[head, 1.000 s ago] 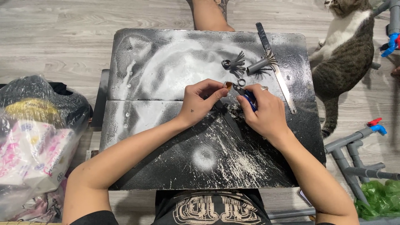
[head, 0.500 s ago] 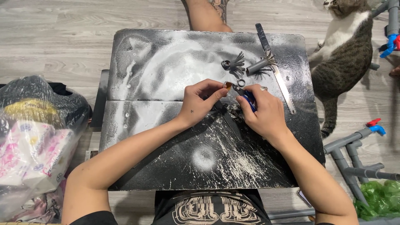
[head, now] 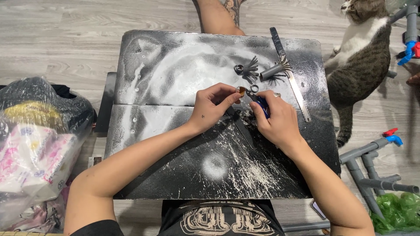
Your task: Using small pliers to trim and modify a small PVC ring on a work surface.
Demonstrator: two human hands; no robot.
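My left hand [head: 213,107] is bent at the wrist, forearm coming in from the lower left — its thumb and first fingers pinch a small brown piece [head: 241,91] above the dark scratched board [head: 175,65]. My right hand [head: 275,120] comes from the lower right, fingers curled closed around blue-handled pliers [head: 259,101], whose tip meets the brown piece. Just beyond lie a small ring [head: 254,88] and a long metal strip [head: 291,74].
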